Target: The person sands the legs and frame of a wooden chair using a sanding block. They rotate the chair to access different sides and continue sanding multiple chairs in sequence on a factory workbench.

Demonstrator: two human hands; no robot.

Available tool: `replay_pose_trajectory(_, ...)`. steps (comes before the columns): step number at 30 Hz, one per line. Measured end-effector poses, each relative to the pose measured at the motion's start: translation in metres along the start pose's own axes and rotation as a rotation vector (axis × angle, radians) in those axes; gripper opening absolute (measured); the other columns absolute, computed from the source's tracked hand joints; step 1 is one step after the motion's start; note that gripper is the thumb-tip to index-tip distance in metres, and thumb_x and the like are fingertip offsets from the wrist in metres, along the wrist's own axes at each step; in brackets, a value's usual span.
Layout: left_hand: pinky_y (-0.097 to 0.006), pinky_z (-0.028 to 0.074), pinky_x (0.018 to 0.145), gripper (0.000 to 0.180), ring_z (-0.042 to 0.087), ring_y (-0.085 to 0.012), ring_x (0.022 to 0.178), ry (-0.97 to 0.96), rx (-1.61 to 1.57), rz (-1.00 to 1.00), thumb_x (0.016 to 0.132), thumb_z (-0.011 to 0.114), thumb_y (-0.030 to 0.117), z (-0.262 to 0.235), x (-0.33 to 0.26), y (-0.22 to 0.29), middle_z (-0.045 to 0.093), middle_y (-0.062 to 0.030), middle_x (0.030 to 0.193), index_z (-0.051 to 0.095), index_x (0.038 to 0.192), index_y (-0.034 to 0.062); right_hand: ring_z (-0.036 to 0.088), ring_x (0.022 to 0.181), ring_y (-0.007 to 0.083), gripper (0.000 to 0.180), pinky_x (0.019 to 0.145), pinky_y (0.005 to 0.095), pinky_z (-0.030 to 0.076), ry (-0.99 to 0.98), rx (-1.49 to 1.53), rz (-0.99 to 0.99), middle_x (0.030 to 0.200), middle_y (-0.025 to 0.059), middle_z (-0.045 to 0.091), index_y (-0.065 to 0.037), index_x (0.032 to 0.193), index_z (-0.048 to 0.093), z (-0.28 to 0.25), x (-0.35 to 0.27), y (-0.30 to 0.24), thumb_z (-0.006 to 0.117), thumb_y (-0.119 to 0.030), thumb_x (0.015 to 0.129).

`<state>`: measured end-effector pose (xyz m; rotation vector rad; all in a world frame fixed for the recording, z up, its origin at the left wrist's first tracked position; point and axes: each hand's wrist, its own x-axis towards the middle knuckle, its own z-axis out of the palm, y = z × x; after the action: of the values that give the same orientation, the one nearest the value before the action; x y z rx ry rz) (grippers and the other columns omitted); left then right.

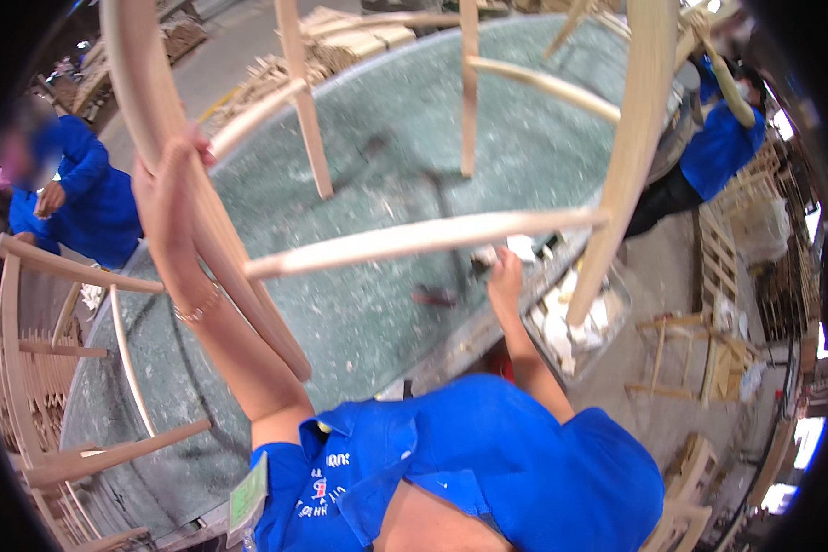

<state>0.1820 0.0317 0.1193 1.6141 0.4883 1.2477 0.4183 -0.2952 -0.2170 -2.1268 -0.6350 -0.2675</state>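
Observation:
A pale wooden chair frame [432, 237] stands on the green tabletop in front of me, with its legs and round rungs in view. My left hand [173, 179] is raised at the left, with fingers closed around one of its thick legs. Farther right, beyond the near rung, my right hand [505, 274] is at the table's edge with its fingers drawn together. Small white pieces [522, 247] lie right by those fingertips. Blur hides what the right hand pinches, if anything. A dark tool-like object [434, 295] lies on the tabletop to the left of that hand.
The big green table [359, 340] curves around the frame. A bin of white scraps [580, 322] is at its right edge. Another wooden chair frame [110, 350] stands at left. Co-workers in blue are at far left [101, 202] and far right [722, 152]. Wood pieces [359, 41] lie behind.

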Motion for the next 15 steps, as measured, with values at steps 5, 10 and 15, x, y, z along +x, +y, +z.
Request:
replay_pose_trajectory(5,-0.023,0.044,0.065,0.033,0.056,-0.0089,0.07,0.052,0.042,-0.021,0.083,0.067,0.021,-0.003,0.0,0.007,0.059,-0.0034,0.08,0.054,0.105,-0.0011,0.045,0.113,0.046,0.071,0.095,0.0484,0.041,-0.386,-0.074,-0.205,0.123,0.026,0.045,-0.003,0.13,0.041,0.017,0.026,0.023,0.071,-0.01,0.066)
replay_pose_trajectory(10,-0.022,0.044,0.067,0.033,0.056,-0.0082,0.072,0.09,0.121,-0.056,0.083,0.069,0.02,0.003,0.0,0.016,0.059,-0.003,0.082,0.054,0.106,0.0004,0.058,0.093,0.0397,0.033,0.079,0.0459,0.048,-0.474,-0.219,-0.014,0.099,0.019,0.061,-0.004,0.106,0.059,0.04,0.038,0.023,0.065,-0.015,0.076)
replay_pose_trajectory(15,-0.022,0.044,0.066,0.038,0.056,-0.0076,0.073,0.084,0.076,-0.052,0.083,0.07,0.021,0.008,0.007,0.016,0.059,-0.0029,0.081,0.052,0.11,0.0008,0.061,0.077,0.0186,0.032,0.063,0.034,0.048,-0.616,0.949,0.603,0.085,0.0077,0.065,-0.011,0.09,0.061,0.057,0.093,0.003,0.057,-0.043,0.091)
